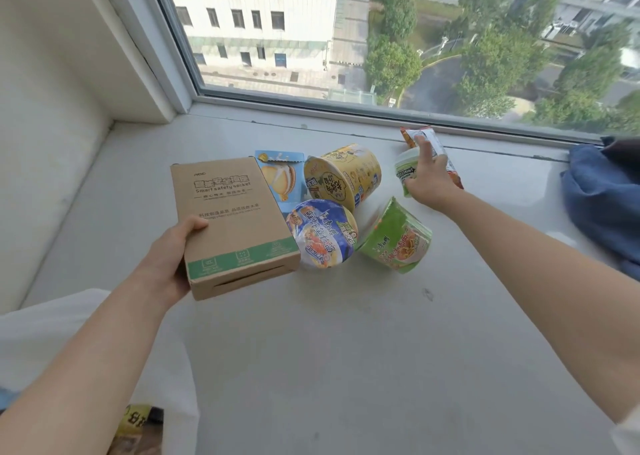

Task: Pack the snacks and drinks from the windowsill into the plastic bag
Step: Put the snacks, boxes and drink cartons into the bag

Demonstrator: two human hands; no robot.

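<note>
My left hand [173,257] grips a brown cardboard box [232,226] by its near left corner, held just above the windowsill [346,333]. My right hand [429,177] reaches far right and rests its fingers on a small white-green cup [403,170], with an orange snack packet [420,134] behind it. Between the hands lie a blue biscuit packet [280,177], a yellow noodle cup [343,174], a blue noodle bowl [322,236] and a green noodle cup [394,240], all tipped on their sides. A white plastic bag [52,333] sits at lower left under my left forearm.
A blue cloth bundle [602,198] lies at the right end of the sill. The window glass [381,39] and its frame close off the back. A white wall [45,108] bounds the left. A yellow-black packet [138,427] shows at the bottom edge.
</note>
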